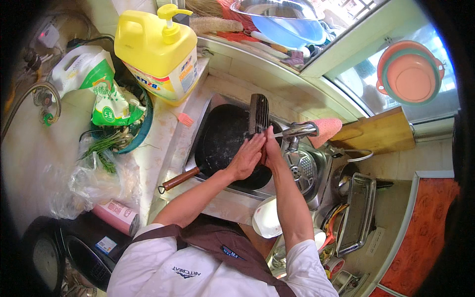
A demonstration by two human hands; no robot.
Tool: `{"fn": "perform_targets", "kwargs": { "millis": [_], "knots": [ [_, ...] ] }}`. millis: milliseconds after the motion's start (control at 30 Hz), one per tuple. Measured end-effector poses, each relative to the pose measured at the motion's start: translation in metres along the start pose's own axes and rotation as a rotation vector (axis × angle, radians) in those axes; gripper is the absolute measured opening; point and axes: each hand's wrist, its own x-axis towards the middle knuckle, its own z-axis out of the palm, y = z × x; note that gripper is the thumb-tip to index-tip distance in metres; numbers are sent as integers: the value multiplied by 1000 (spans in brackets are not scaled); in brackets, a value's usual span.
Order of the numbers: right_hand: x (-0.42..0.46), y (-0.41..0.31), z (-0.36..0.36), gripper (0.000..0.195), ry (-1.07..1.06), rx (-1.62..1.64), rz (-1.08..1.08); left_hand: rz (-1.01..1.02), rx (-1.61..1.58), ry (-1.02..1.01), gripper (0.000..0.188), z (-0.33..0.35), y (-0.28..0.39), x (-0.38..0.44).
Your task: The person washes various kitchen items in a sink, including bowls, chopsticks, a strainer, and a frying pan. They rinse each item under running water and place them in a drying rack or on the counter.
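Note:
Between my left hand [245, 159] and my right hand [274, 149] is a dark slotted turner [259, 111], its ridged head pointing away from me. Part of its brown handle shows between my palms; my fingers lie nearly straight along it. A thin stream of water runs from the chrome faucet [301, 130] towards my right hand. Below my hands, a black pan [222, 130] rests in the steel sink [190, 163]. Its wooden handle [180, 179] sticks out over the near left edge. My hands and the turner hide part of the pan.
Right of the pan sits a perforated metal strainer [301, 169]. A pink cloth [326, 130] hangs by the faucet. On the left counter stand a yellow pump jug [156, 55], a pink silicone brush [185, 119] and a teal basin [143, 137]. A white bowl [266, 217] is below my right forearm.

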Motion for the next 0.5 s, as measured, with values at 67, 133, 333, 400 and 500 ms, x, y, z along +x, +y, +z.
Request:
{"fn": "perform_targets", "kwargs": {
  "millis": [67,133,333,400,500],
  "knots": [
    [-24,-11,5,48,-98,-240,60,-180,-155,79,52,-10,-9,-13],
    [-43,-19,17,44,-87,-508,11,-400,-390,201,50,-7,-25,-21],
    [-74,1,11,36,47,-1721,-606,-734,-1035,255,36,22,-28,1],
    [-86,1,15,34,64,-1791,-554,-774,-973,329,25,38,-28,14],
    [-107,2,11,32,123,-1889,-581,-1010,-1125,458,35,55,-28,33]
  ]
}}
